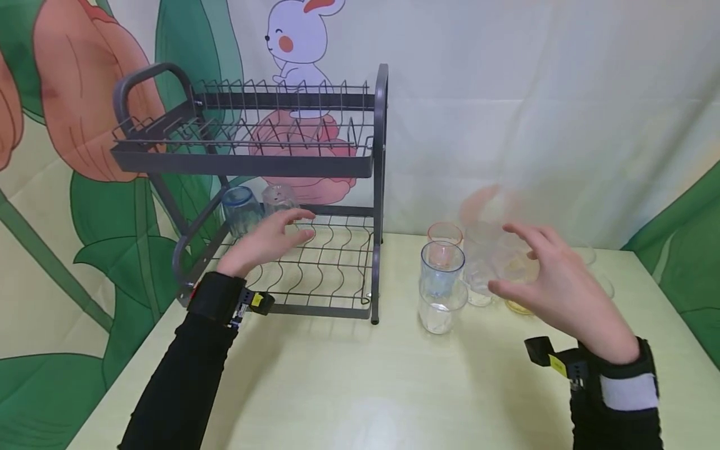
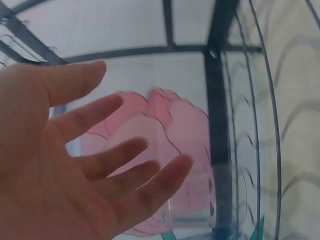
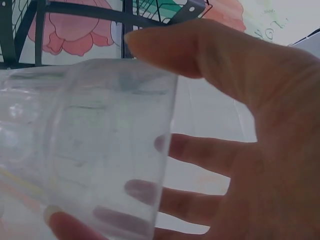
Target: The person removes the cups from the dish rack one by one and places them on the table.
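My left hand (image 1: pixel 267 240) reaches over the lower shelf of the dish rack (image 1: pixel 242 165), fingers loosely spread and holding nothing. Close behind it, a blue-tinted glass (image 1: pixel 242 211) and a clear glass (image 1: pixel 280 197) stand on that shelf. At the right, my right hand (image 1: pixel 554 281) spreads its thumb and fingers around a clear glass (image 3: pixel 110 125). In the right wrist view, some fingertips show through the glass, while the thumb tip stands off its upper side. A blue-rimmed glass (image 1: pixel 442 265) stands to the left of this hand.
A red-rimmed glass (image 1: pixel 445 232), another clear glass (image 1: pixel 479 281) and a yellowish glass (image 1: pixel 519 307) cluster near the right hand. The rack's upper tier (image 1: pixel 247 164) overhangs the left hand. A printed curtain (image 1: pixel 540 125) hangs behind the table (image 1: pixel 360 387).
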A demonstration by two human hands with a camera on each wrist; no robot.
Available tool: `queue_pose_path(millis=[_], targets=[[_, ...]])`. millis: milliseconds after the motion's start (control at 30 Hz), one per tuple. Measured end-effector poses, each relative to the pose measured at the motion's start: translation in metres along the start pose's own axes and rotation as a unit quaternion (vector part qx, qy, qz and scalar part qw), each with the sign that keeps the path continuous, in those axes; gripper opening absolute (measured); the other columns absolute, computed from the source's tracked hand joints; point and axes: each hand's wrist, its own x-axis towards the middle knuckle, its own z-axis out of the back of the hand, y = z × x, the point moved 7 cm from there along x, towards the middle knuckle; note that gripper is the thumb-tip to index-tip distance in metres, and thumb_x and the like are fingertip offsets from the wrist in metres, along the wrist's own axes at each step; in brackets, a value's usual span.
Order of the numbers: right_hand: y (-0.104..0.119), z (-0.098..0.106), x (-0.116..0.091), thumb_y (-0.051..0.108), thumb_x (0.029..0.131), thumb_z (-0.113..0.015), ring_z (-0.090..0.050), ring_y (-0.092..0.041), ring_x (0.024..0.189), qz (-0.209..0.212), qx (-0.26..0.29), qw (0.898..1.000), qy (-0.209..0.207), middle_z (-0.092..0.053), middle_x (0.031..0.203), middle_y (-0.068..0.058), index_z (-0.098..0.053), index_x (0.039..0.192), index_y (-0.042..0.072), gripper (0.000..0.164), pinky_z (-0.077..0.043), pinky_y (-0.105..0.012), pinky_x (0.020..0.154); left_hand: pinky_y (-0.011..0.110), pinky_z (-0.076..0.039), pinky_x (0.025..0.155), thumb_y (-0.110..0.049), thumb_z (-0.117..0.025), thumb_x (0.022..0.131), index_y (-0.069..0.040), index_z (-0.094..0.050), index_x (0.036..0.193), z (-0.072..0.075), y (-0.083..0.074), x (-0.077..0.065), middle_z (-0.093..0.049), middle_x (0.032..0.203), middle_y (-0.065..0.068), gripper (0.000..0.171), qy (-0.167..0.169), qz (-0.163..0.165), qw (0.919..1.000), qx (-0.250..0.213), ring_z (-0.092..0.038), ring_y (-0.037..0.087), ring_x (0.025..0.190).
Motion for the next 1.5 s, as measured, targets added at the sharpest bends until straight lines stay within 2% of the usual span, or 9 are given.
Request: queue_pose_path(millis=[167,267,367,633,867,1067,1267,1367,1500], targets=[[-0.010,-0.001,-0.007,0.032,0.080,-0.080,-0.050,-0.041,0.112,-0.008,-0.016,1.000,0.020,-0.044,0.136,-0.021,-0.043,0.145,0.010,0.078,-0.045,-0.060,0.082,0.046,-0.034,0.108,-0.020,-0.054,0.102,-0.003,-0.048,0.142,0.015,0.005,0.022,-0.043,0.144,0.017,0.043,-0.046,-0.027,0.9959,0.074,-0.035,0.035,0.136],[-0.015,-0.005,-0.009,0.031,0.080,-0.079,-0.048,-0.043,0.116,-0.009,-0.019,0.999,0.038,-0.042,0.140,-0.020,-0.044,0.143,0.008,0.077,-0.044,-0.062,0.086,0.047,-0.032,0.110,-0.016,-0.053,0.102,0.001,-0.047,0.141,0.022,0.008,0.032,-0.041,0.144,0.022,0.042,-0.066,-0.030,0.9909,0.114,-0.030,0.038,0.138],[-0.019,-0.010,-0.010,0.031,0.079,-0.080,-0.046,-0.045,0.121,-0.017,-0.023,0.998,0.057,-0.040,0.143,-0.019,-0.044,0.143,0.005,0.077,-0.042,-0.064,0.089,0.051,-0.026,0.113,-0.015,-0.051,0.103,0.001,-0.042,0.144,0.027,0.014,0.038,-0.034,0.148,0.024,0.045,-0.077,-0.017,0.9872,0.139,-0.022,0.040,0.141],[-0.031,-0.031,-0.014,0.036,0.079,-0.079,-0.047,-0.047,0.117,-0.054,-0.035,0.993,0.103,-0.042,0.135,-0.027,-0.048,0.144,0.011,0.076,-0.044,-0.063,0.086,0.061,-0.015,0.114,-0.024,-0.052,0.102,-0.010,-0.020,0.157,0.032,0.031,0.050,-0.002,0.160,0.025,0.065,-0.105,0.057,0.9840,0.133,-0.005,0.047,0.144],[-0.040,-0.044,-0.011,0.035,0.078,-0.079,-0.041,-0.046,0.120,-0.075,-0.035,0.990,0.111,-0.041,0.133,-0.029,-0.051,0.139,0.009,0.071,-0.042,-0.064,0.089,0.060,-0.015,0.114,-0.018,-0.060,0.098,-0.019,-0.019,0.158,0.040,0.034,0.062,-0.007,0.160,0.022,0.072,-0.132,0.035,0.9804,0.142,-0.012,0.047,0.143],[-0.046,-0.059,-0.010,0.029,0.078,-0.081,-0.047,-0.045,0.117,-0.091,-0.034,0.987,0.126,-0.042,0.136,-0.029,-0.051,0.138,0.008,0.070,-0.046,-0.062,0.088,0.063,-0.018,0.112,-0.021,-0.062,0.097,-0.019,-0.023,0.157,0.042,0.039,0.070,-0.007,0.159,0.024,0.071,-0.133,0.053,0.9807,0.134,-0.013,0.050,0.141],[-0.047,-0.071,-0.005,0.023,0.076,-0.081,-0.049,-0.044,0.114,-0.091,-0.040,0.987,0.122,-0.042,0.135,-0.030,-0.052,0.136,0.003,0.069,-0.048,-0.059,0.088,0.070,-0.025,0.105,-0.021,-0.063,0.096,-0.023,-0.018,0.158,0.043,0.047,0.072,-0.004,0.158,0.026,0.076,-0.137,0.077,0.9787,0.132,-0.012,0.054,0.139],[-0.047,-0.077,-0.003,0.020,0.076,-0.081,-0.051,-0.043,0.112,-0.089,-0.040,0.987,0.125,-0.044,0.134,-0.031,-0.053,0.134,0.002,0.067,-0.049,-0.057,0.086,0.069,-0.025,0.106,-0.021,-0.063,0.096,-0.023,-0.016,0.158,0.041,0.048,0.073,0.001,0.160,0.024,0.077,-0.131,0.076,0.9796,0.131,-0.011,0.055,0.139],[-0.046,-0.084,0.000,0.018,0.075,-0.081,-0.054,-0.042,0.109,-0.084,-0.040,0.988,0.122,-0.046,0.132,-0.030,-0.054,0.133,0.001,0.066,-0.052,-0.053,0.083,0.066,-0.022,0.109,-0.019,-0.062,0.097,-0.020,-0.018,0.158,0.040,0.047,0.076,-0.001,0.159,0.026,0.075,-0.119,0.075,0.9799,0.142,-0.012,0.054,0.139]])
